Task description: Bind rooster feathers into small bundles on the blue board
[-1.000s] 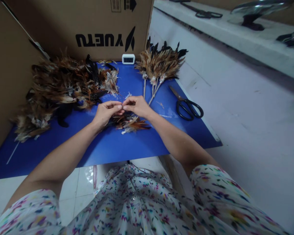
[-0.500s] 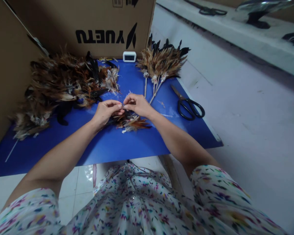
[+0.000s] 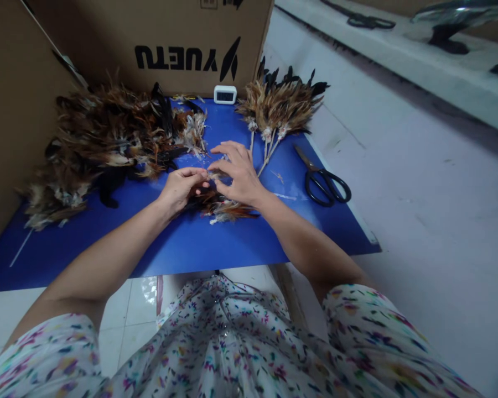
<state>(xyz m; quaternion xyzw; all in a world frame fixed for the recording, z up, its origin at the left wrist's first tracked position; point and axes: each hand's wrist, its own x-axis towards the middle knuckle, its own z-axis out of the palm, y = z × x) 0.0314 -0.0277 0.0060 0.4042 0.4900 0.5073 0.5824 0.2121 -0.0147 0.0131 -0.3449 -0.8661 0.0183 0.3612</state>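
My left hand (image 3: 181, 188) is closed in a pinch at the middle of the blue table; what sits between its fingertips is too small to make out. Just to its right, my right hand (image 3: 237, 174) is open, its fingers spread and curved close to the left fingertips. Below both hands lies a small clump of brown and black feathers (image 3: 228, 210), partly covered by them. A large heap of brown feathers (image 3: 116, 127) spreads over the left side. Several feather bunches on sticks (image 3: 280, 105) lie at the back right.
Black-handled scissors (image 3: 323, 185) lie near the right edge of the blue table (image 3: 216, 249). A small white digital clock (image 3: 224, 95) stands before a cardboard box (image 3: 108, 33) at the back. On a white ledge (image 3: 357, 38) at upper right rests another dark tool.
My right hand has opened from a pinch and its fingers have spread and lifted away a little. My left hand keeps its pinch. The whole view has shifted slightly.
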